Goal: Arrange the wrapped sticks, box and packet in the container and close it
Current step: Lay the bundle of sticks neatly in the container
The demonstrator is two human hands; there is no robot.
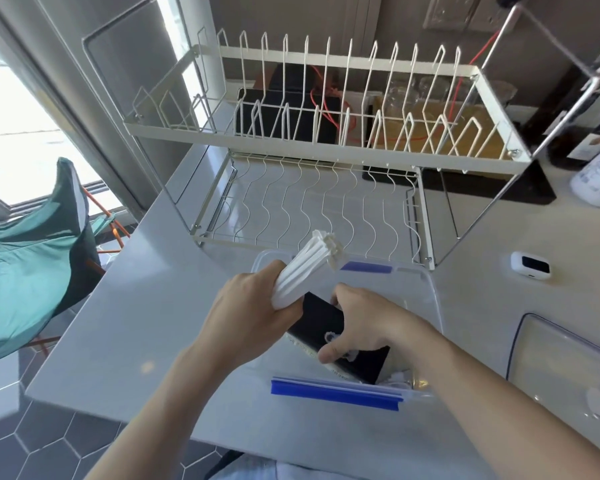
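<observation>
Nearest to us, at the lower middle of the frame, we see the bright blue clip strip (336, 393) on the near rim of the clear plastic container (430, 299), which sits open on the pale grey bench (146, 306). Just above it, our right hand (368, 323) reaches into the container, its fingers (329, 355) clenched on the flat black box (323, 323), which lies tilted inside with its long edge running from upper left to lower right. A bit of white material shows beside the box at the container's near right corner; we cannot tell whether it is the packet. Left of centre, our left hand (250, 306) grips a bundle of white paper-wrapped sticks (309, 268), fingers closed round the lower end, the upper ends fanning up and to the right over the container's far rim. At the right edge lies a clear lid with a dark rim (565, 368). Farther back stands a cream wire dish rack with two tiers (326, 147), and to its right a small white device with a dark screen (530, 265). At the left edge, off the bench, hangs teal fabric (28, 265).
</observation>
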